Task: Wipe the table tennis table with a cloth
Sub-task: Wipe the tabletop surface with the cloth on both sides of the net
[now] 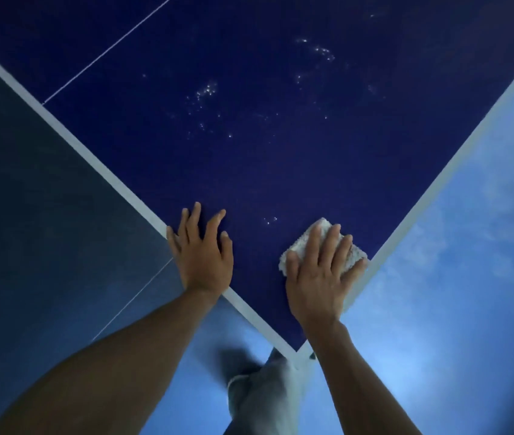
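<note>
A dark blue table tennis table [249,158] with white border lines fills the view, its near corner pointing toward me. Small bright droplets or specks are scattered across its surface. My right hand [318,271] lies flat on a white fluffy cloth [353,255], pressing it onto the table near the right edge line. My left hand [202,252] rests flat on the table by the left edge line, fingers spread, holding nothing.
The table's white edge lines [92,152] meet at the corner [296,353] below my hands. A thin white centre line [108,48] runs up to the left. Blue floor [453,277] surrounds the table, and my leg [258,394] shows below the corner.
</note>
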